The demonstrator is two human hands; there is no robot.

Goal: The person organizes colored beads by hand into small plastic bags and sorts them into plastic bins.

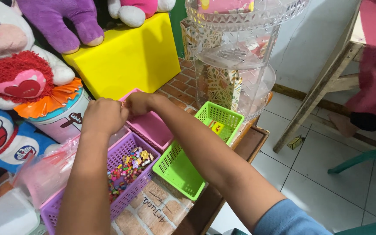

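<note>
Up close, the left hand (104,115) and right hand (138,103) meet with fingers curled together above the pink tray (153,127); whether they pinch anything I cannot tell, since the fingertips are hidden. Just below the hands sits a purple basket (129,191) holding small colourful beads (129,169), with clear plastic bags (44,172) to its left. A green basket (181,167) lies beside it, and a second green basket (220,119) sits behind. They rest on a brick-patterned surface (153,209) with a wooden edge. Plush toys (14,56) and a yellow box (127,58) stand behind, a clear tiered rack (240,43) nearby, above a white tiled floor (318,187).
</note>
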